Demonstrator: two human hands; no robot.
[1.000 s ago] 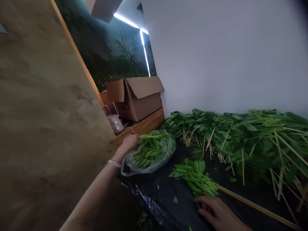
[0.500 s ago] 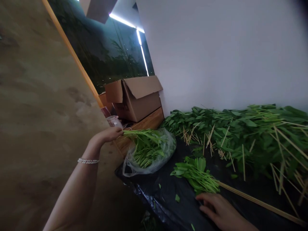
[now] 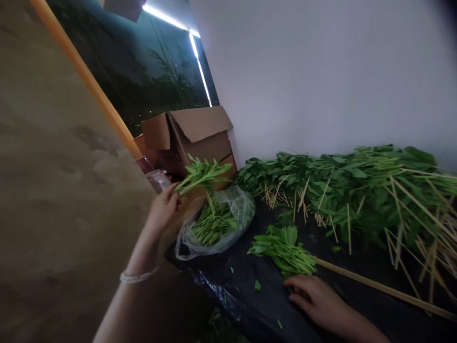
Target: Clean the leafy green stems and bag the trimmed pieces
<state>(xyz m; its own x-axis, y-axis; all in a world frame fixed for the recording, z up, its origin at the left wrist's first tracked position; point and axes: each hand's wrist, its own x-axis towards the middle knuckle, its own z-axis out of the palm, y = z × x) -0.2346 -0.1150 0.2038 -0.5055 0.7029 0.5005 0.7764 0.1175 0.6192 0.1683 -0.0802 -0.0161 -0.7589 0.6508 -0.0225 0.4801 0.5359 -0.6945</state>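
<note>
My left hand [image 3: 163, 208], with a bead bracelet on the wrist, is closed on a small bunch of green leafy stems [image 3: 202, 174] and holds it above a clear plastic bag [image 3: 233, 224] that lies full of more green stems. My right hand [image 3: 316, 300] rests flat on the black plastic sheet [image 3: 246, 305], fingers spread, just below a small pile of green sprigs [image 3: 283, 250]. A long pale stalk [image 3: 378, 286] runs right from that pile.
A big heap of leafy branches with pale stalks [image 3: 357, 190] lies along the white wall. An open cardboard box [image 3: 193, 133] stands on a wooden ledge at the back left, with a small jar [image 3: 157, 178] beside it. A dark window is behind.
My left hand has lifted a bunch of green stems up out of the plastic bag. My right hand has stayed on the black sheet.
</note>
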